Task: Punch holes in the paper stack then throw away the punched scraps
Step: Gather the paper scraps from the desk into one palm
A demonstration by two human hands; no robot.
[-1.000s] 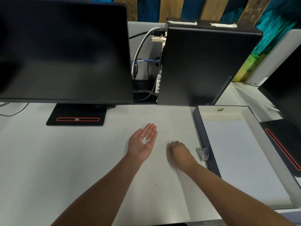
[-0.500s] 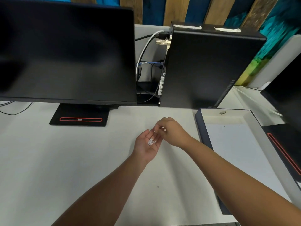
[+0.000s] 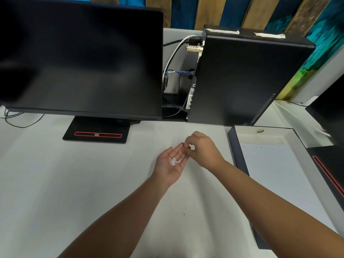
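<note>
My left hand (image 3: 164, 171) lies palm up over the white desk, cupping a small heap of white punched scraps (image 3: 175, 162). My right hand (image 3: 203, 151) hovers just right of it, thumb and fingers pinched together at the left hand's fingertips; whether a scrap is between them is hidden. The white paper stack (image 3: 275, 175), with small holes near its far edge, lies inside a dark blue box (image 3: 236, 153) at the right. No hole punch or bin is in view.
A black monitor (image 3: 80, 58) on its stand (image 3: 96, 135) fills the back left. A black computer tower (image 3: 242, 77) with cables stands behind the hands. Another black monitor base (image 3: 333, 175) sits at the far right. A tiny dark speck (image 3: 184, 214) lies on the desk.
My right hand rose from the desk beside the box and came over to the left hand's fingertips. The left palm stayed open, upward, with the scraps on it.
</note>
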